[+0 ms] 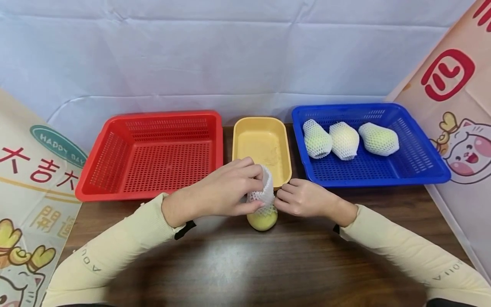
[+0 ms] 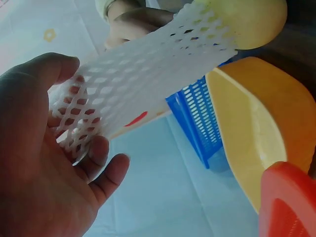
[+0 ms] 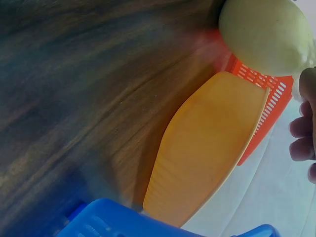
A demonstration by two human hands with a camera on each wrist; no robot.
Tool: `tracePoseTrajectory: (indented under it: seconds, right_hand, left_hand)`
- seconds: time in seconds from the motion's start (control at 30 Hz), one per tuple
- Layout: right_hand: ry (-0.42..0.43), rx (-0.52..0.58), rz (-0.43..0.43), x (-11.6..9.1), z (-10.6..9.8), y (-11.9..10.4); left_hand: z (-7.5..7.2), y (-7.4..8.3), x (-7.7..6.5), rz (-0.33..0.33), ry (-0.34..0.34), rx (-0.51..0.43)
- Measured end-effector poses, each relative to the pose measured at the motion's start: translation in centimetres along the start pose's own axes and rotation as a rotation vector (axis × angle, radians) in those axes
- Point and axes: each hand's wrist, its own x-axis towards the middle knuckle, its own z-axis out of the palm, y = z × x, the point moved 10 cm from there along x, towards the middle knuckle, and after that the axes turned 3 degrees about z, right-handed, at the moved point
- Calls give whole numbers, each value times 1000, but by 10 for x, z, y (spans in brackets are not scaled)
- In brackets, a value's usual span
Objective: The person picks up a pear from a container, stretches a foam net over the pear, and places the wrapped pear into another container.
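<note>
A smooth yellow-green fruit [image 1: 262, 221] is at the middle of the table, its lower end bare. A white foam net sleeve [image 1: 264, 192] covers its upper part and stretches up past it. My left hand [image 1: 234, 187] holds the loose upper end of the net, thumb on one side and fingers on the other. In the left wrist view, the net [image 2: 138, 74] is drawn out between that hand [image 2: 54, 143] and the fruit [image 2: 259, 22]. My right hand [image 1: 303, 198], fingers curled, pinches the net's edge close beside the fruit; its fingertips [image 3: 301, 127] show at the right wrist view's edge.
Behind the hands stands a yellow tray [image 1: 281, 160]. A red basket [image 1: 168, 170] is to the left. The blue basket [image 1: 372, 172] at right holds several net-covered fruits [image 1: 344, 140]. A white cloth [image 1: 215, 55] hangs behind, with printed panels [image 1: 452, 106] at the sides.
</note>
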Motion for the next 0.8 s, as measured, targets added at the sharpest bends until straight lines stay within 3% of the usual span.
tracePoseTrajectory:
  seconds: [0.27,0.8]
  right_hand:
    - [8,39,-7,-3,3,-4]
    - [-83,88,-16,-9,18,-12]
  left_hand:
    - [10,0,-3,-19,-71,-44]
    - [34,1,-5,-23,-151,-35]
